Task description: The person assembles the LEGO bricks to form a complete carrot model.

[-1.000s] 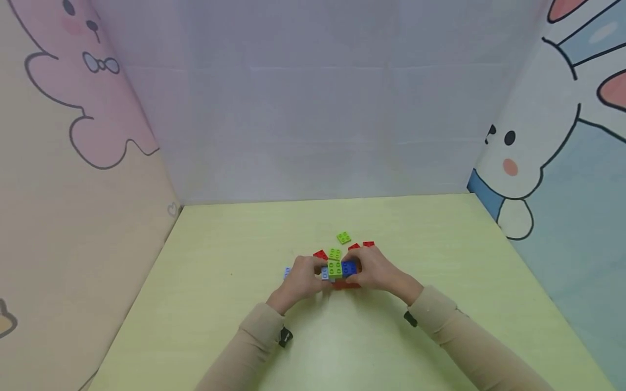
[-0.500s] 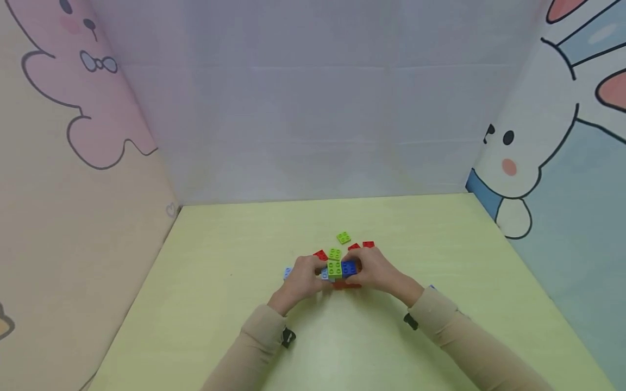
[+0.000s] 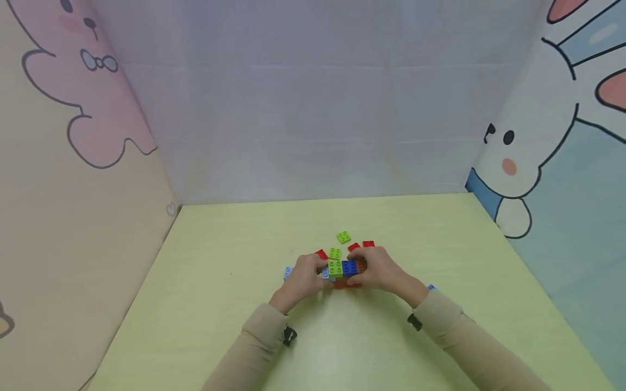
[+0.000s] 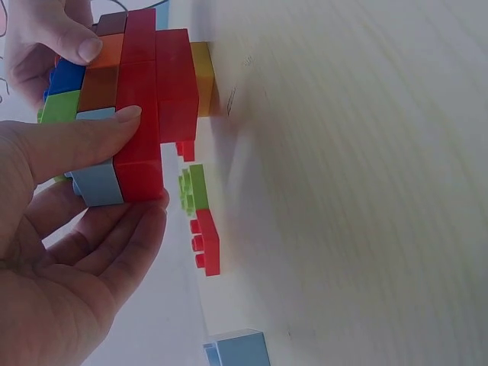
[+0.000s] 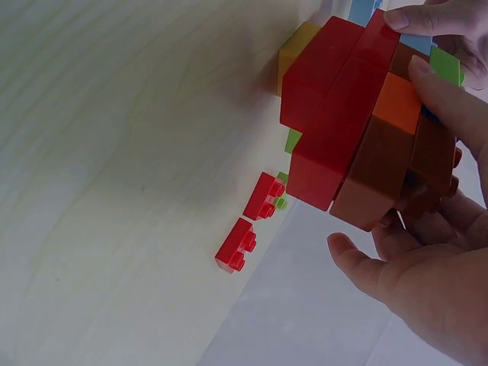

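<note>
Between my two hands is a stacked toy building-block assembly (image 4: 137, 114). A yellow brick (image 4: 203, 80) sits at its bottom, with red bricks (image 5: 335, 114) above. Brown, orange and light blue bricks form a layer over the red, topped by a lime green brick (image 3: 335, 268) and a dark blue brick (image 3: 349, 267). My left hand (image 3: 304, 277) grips the left end, thumb across the light blue and red bricks on the near side. At the right end my right hand (image 3: 383, 271) holds the assembly, its thumb against the orange brick (image 5: 396, 103) and its fingers on the far side.
Behind the assembly lie loose bricks on the table (image 3: 235, 228): two lime green, one farther back (image 3: 344, 237), and several red, including a red brick (image 3: 368, 244) at right. A light blue brick (image 4: 242, 349) lies left, a blue brick (image 3: 431, 287) beside the right sleeve.
My right hand has shifted slightly to the right, showing more of the brown brick beside the dark blue one. My left hand keeps its grip almost unmoved.
</note>
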Demonstrator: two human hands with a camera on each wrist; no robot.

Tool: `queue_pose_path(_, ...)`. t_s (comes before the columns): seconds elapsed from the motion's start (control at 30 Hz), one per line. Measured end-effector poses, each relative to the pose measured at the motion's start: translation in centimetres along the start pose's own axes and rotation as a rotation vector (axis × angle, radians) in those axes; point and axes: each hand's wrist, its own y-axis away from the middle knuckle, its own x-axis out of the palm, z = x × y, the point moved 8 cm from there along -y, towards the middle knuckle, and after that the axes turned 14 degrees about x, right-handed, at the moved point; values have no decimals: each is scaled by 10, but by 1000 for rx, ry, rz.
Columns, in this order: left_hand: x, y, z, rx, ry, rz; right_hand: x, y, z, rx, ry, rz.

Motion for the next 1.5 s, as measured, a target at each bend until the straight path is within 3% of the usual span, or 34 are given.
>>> queue_pose_path(0.23,1,1,1,-26,0,6,-13,9,-12,1,20,-22)
queue_pose_path(0.5,-2,2,-3,22,14,-9,-27,17,-30,0,67,-55)
queue_pose_path(0.8,-1,3,-3,10,1,1,-37,27,-51,40,115,-45)
queue_pose_path(1.13,1,3,0,13,12,-8,-53,49,-96,167,283,-71)
queue_pose_path(1.5,1,2,-3,23,13,-8,-58,70,-133,235,298,-50)
